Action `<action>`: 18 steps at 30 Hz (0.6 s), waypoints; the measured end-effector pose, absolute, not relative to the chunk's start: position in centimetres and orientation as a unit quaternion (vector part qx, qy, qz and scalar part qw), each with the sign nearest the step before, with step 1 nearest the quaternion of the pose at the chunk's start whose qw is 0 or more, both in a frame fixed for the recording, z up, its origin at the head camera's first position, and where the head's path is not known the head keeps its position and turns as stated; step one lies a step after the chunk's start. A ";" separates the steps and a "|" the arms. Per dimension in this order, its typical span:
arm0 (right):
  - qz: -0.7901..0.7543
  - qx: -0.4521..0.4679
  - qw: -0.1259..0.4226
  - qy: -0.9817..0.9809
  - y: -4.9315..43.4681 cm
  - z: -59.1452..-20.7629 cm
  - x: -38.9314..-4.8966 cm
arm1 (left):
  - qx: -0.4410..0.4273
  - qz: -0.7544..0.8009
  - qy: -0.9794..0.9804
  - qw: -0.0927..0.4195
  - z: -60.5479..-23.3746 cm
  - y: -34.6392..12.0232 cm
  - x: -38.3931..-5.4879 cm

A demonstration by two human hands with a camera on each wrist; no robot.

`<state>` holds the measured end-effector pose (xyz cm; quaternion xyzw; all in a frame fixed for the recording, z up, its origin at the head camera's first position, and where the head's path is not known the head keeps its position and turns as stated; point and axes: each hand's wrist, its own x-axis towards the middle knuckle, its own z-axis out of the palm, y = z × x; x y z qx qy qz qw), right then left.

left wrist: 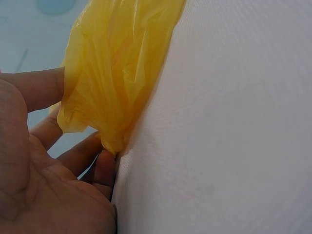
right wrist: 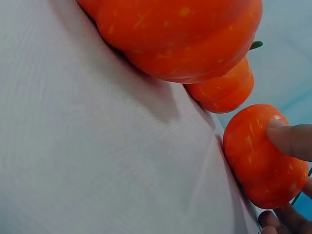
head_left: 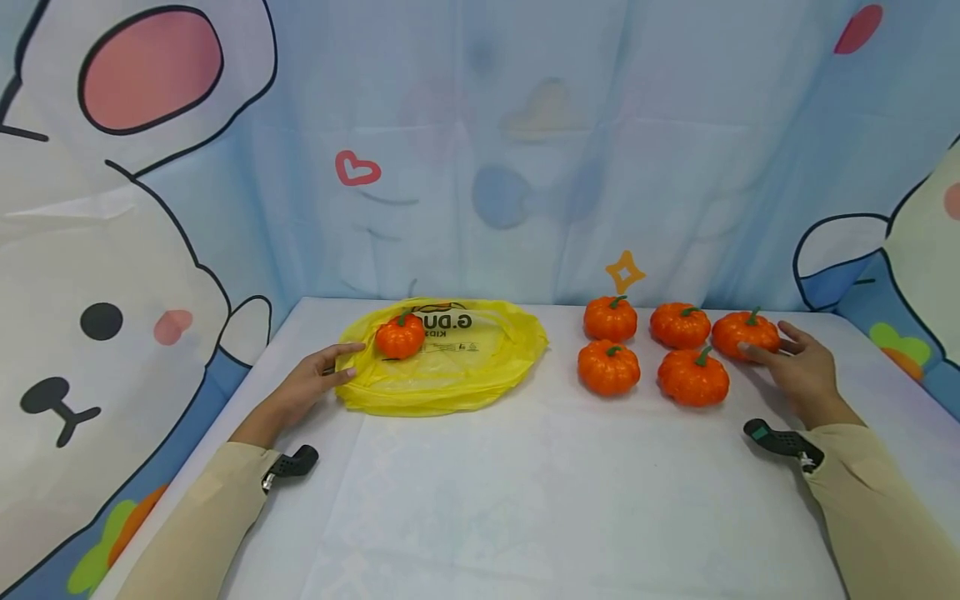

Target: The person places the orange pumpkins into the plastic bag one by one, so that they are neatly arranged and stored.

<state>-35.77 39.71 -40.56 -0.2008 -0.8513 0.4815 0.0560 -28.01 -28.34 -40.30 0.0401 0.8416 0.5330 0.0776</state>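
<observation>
My right hand [head_left: 810, 371] is at the rightmost toy pumpkin [head_left: 745, 333], an orange one with a green stem. In the right wrist view, the thumb [right wrist: 292, 141] lies on one side of this pumpkin [right wrist: 261, 156], while the other fingers reach around the far side. My left hand [head_left: 300, 387] touches the left edge of a yellow plastic bag [head_left: 480, 379] spread flat on the table. Its relaxed fingers rest at the bag's crinkled rim [left wrist: 112, 83] in the left wrist view. One small pumpkin [head_left: 400, 336] sits on the bag's left part.
Several other pumpkins stand close together left of my right hand, including a front one [head_left: 693, 377] and a back one [head_left: 611, 318]. A white cloth covers the table [head_left: 525, 492]. Behind it hangs a blue cartoon curtain [head_left: 525, 150].
</observation>
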 end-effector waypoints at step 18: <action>0.562 -0.246 0.068 -0.787 38.6 -38.4 -34.9 | 0.036 0.518 0.851 0.082 -40.3 -28.4 -27.8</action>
